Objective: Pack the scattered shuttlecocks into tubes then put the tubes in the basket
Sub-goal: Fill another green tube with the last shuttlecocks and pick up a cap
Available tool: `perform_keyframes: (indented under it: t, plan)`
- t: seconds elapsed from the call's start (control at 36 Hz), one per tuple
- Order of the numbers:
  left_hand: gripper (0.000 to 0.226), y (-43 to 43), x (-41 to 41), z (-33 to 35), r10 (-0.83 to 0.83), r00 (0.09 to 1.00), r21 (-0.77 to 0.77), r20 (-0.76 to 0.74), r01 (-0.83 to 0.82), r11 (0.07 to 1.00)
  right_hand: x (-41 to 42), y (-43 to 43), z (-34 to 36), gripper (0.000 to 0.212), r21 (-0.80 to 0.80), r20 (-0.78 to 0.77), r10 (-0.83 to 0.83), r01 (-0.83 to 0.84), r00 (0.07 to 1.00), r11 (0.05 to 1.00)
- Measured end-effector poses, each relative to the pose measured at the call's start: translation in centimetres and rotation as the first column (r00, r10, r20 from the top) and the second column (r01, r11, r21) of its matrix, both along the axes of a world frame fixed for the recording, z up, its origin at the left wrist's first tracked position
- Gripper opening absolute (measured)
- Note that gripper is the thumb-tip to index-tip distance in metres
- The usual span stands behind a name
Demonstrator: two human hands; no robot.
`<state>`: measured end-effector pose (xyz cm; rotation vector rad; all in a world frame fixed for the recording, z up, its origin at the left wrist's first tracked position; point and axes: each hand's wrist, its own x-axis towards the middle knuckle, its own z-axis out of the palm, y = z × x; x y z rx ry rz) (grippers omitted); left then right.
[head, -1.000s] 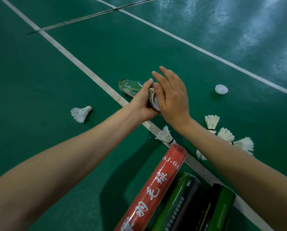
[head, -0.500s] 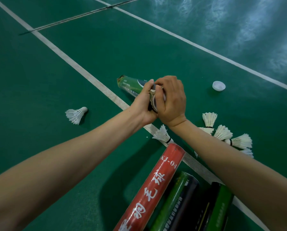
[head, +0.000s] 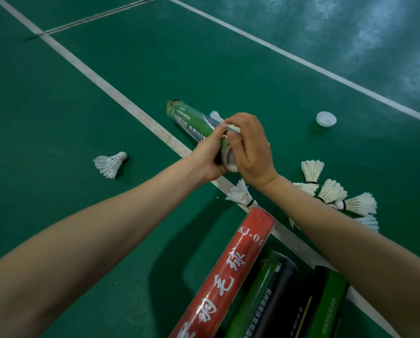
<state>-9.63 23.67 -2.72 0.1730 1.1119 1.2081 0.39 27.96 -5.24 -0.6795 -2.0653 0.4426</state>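
Observation:
A green tube (head: pixel 192 119) lies tilted over the white court line. My left hand (head: pixel 211 154) grips it near its open end. My right hand (head: pixel 250 147) is curled over that end, and a bit of white feather shows by its fingertips. What lies under the palm is hidden. One loose shuttlecock (head: pixel 110 163) lies on the floor to the left. Another shuttlecock (head: pixel 240 195) lies just below my hands. Several more shuttlecocks (head: pixel 331 191) lie in a cluster past my right wrist. No basket is in view.
A white cap (head: pixel 326 119) sits on the green floor at the right. A red tube (head: pixel 228 272) and two dark green-and-black tubes (head: pixel 265 296) (head: pixel 326 308) lie at the bottom of the view. White court lines (head: pixel 106 86) cross the floor.
My right hand went from flat, straight fingers at the tube's mouth to fingers curled over it. My left hand has kept its grip on the tube.

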Motion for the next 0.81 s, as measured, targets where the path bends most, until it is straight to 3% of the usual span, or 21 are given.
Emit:
perform_keyframes:
  t: [0.06,0.08,0.14,0.19,0.22,0.28,0.33,0.39,0.44,0.5,0.53,0.58,0.61,0.67,0.75,0.81]
  plan:
    - [0.038,-0.4,-1.0,-0.8,0.006,0.998,-0.068,-0.068,-0.011,0.998,0.3,-0.4,-0.2,0.028,-0.312,-0.135,-0.042,-0.002,0.99,0.95]
    - [0.038,-1.0,-1.4,-1.2,0.002,0.994,-0.107,-0.114,-0.014,0.994,0.6,-0.4,-0.7,0.024,-0.411,-0.121,-0.097,0.04,0.988,0.911]
    - [0.044,-2.4,-2.5,-3.0,-0.05,0.971,-0.185,-0.233,0.006,0.983,1.7,0.4,-2.1,0.02,-0.48,0.164,-0.079,0.149,0.983,0.864]
    - [0.059,-3.9,-3.8,-4.9,-0.09,0.937,-0.251,-0.338,0.002,0.968,3.1,1.1,-4.1,0.029,-0.51,0.538,0.121,0.207,0.834,0.835]
    - [0.064,-4.5,-4.3,-5.7,-0.101,0.92,-0.275,-0.377,-0.007,0.961,3.7,1.1,-5.1,0.039,-0.545,0.644,0.229,0.228,0.73,0.807]
    - [0.068,-5.6,-5.1,-6.7,-0.126,0.895,-0.305,-0.428,-0.012,0.952,4.5,0.8,-6.8,0.057,-0.582,0.733,0.368,0.247,0.572,0.775]
    - [0.066,-6.7,-5.4,-7.1,-0.143,0.879,-0.306,-0.455,-0.004,0.952,4.7,0.2,-7.7,0.058,-0.571,0.768,0.424,0.213,0.479,0.793]
    - [0.071,-7.5,-5.4,-7.6,-0.148,0.874,-0.298,-0.463,0.003,0.955,4.6,0.1,-7.8,0.046,-0.539,0.778,0.404,0.179,0.482,0.823]
    - [0.077,-8.3,-5.3,-8.2,-0.129,0.869,-0.288,-0.477,-0.016,0.957,4.2,0.4,-7.5,0.037,-0.501,0.756,0.32,0.191,0.571,0.844]
    - [0.079,-9.1,-5.1,-8.7,-0.113,0.856,-0.272,-0.505,-0.033,0.962,3.6,0.7,-6.5,0.032,-0.551,0.642,0.209,0.254,0.738,0.795]
    - [0.078,-9.6,-4.9,-8.9,-0.105,0.843,-0.253,-0.527,-0.037,0.967,3.1,0.9,-5.9,0.03,-0.666,0.508,0.154,0.273,0.847,0.694]
    - [0.078,-10.8,-4.7,-9.3,-0.09,0.806,-0.194,-0.585,-0.031,0.981,2.2,1.3,-4.4,0.024,-0.945,0.083,0.005,0.077,0.997,0.318]
    - [0.079,-11.4,-4.7,-9.6,-0.079,0.786,-0.158,-0.614,-0.025,0.987,1.9,1.4,-3.6,0.021,-0.983,-0.101,-0.088,-0.086,0.991,0.165]
    - [0.08,-12.2,-4.8,-9.9,-0.054,0.761,-0.085,-0.646,-0.001,0.996,1.4,1.8,-2.2,0.022,-0.951,-0.308,-0.204,-0.305,0.929,0.05]
    - [0.082,-12.7,-5.1,-9.6,-0.109,0.749,-0.027,-0.654,0.12,0.992,0.6,2.0,-0.4,0.048,-0.875,-0.472,-0.26,-0.483,0.843,0.026]
    - [0.088,-12.8,-5.4,-9.4,-0.185,0.728,-0.036,-0.66,0.216,0.976,0.4,2.1,0.6,0.055,-0.82,-0.557,-0.262,-0.572,0.788,0.026]
